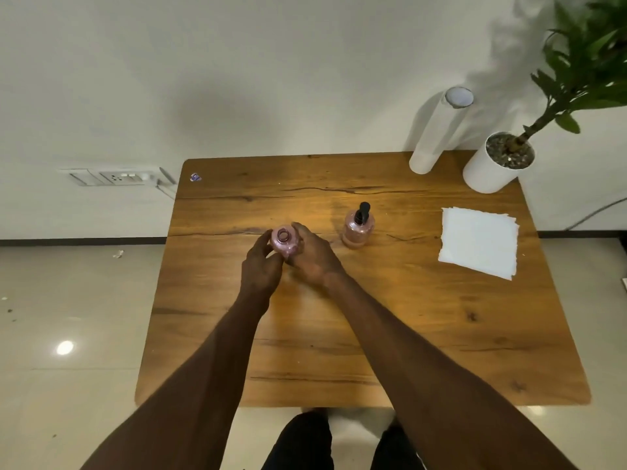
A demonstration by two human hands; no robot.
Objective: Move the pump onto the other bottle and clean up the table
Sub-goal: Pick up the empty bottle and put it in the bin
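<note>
Head view shows both hands round the open pink bottle near the middle of the wooden table. The left hand curls its fingers against one side, and the right hand wraps the other. Its neck is bare. The second pink bottle, carrying the black pump, stands just to the right, apart from the hands. Both look small, light and smooth, perhaps slippery; I'd grip the body low and twist the pump by its collar. White napkins lie further right.
</note>
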